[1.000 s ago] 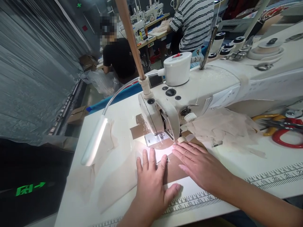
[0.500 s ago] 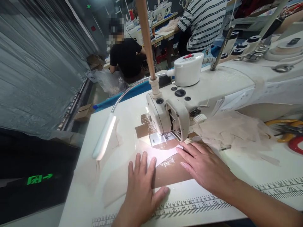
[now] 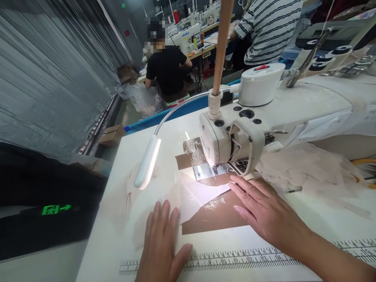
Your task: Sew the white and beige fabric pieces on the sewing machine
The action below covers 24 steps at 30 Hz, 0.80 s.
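A pale, sheer piece of fabric lies on the table just in front of the sewing machine, over a brown sheet. My left hand rests flat on the fabric's left part, thumb out to the side. My right hand lies on the fabric's right tip, fingers stretched toward the machine head. The lit metal needle plate is behind the fabric. The needle itself is hard to make out.
A lit lamp on a bendy neck hangs left of the machine. Sheer scraps lie right, near yellow-handled scissors. A printed ruler runs along the front. Two people sit at machines beyond.
My left hand has slid left and toward me, with more of the fabric showing between my hands. My right hand stays at the fabric's tip. The whole view has shifted slightly.
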Available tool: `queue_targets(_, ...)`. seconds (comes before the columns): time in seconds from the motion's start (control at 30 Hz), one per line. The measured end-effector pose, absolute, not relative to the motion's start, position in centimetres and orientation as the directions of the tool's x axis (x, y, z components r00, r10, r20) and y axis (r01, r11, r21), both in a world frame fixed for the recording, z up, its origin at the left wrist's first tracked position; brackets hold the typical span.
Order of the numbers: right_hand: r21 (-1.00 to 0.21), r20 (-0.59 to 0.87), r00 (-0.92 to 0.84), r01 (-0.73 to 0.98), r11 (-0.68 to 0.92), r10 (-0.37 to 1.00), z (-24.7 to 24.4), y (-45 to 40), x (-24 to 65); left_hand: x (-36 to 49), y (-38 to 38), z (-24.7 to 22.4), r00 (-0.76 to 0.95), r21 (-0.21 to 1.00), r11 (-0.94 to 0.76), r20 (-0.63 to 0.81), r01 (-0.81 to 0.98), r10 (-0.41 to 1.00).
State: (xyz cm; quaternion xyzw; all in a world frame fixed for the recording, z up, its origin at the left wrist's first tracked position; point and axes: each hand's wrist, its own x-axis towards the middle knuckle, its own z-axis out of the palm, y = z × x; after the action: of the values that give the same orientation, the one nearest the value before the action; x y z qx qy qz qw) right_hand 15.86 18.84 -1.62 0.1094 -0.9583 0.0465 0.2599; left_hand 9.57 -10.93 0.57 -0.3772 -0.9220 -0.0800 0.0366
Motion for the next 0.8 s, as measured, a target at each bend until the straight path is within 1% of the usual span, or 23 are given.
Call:
queue_targets(0.1,-0.086,0.499,-0.814,-0.388,0.918,-0.297,-0.3,17.2,15.2,9.8,-10.5,0.4,-0.653,0.138,0.638,0.148,0.757,0.743)
queue_targets(0.2,-0.150,0.422,-0.818,-0.487,0.860,-0.390,0.8,15.1,14.0,9.7,-10.0,-0.2,-0.580,0.112,0.569,0.120,0.815,0.806)
queue_targets(0.3,-0.139,0.354,-0.820,-0.522,0.841,-0.450,0.6,14.4,13.0,9.4,-9.9,-0.6,-0.508,0.054,0.505,0.072,0.862,0.859)
queue_targets(0.37,-0.103,0.332,-0.844,-0.475,0.874,-0.420,-0.2,15.0,12.8,9.2,-10.1,-0.6,-0.492,0.039,0.490,0.055,0.871,0.869)
queue_targets(0.5,0.005,0.358,-0.873,-0.352,0.936,-0.331,-1.8,17.7,13.6,9.0,-10.6,-0.3,-0.488,0.070,0.484,0.048,0.872,0.872)
queue_targets(0.73,-0.028,0.297,-0.941,-0.176,0.984,-0.160,-2.3,19.7,15.4,9.0,-10.6,0.2,-0.488,0.122,0.480,0.051,0.869,0.871)
queue_targets(0.8,-0.062,0.304,-0.941,-0.176,0.982,-0.150,-1.6,19.5,15.6,9.1,-10.8,0.3,-0.491,0.161,0.477,0.059,0.864,0.869)
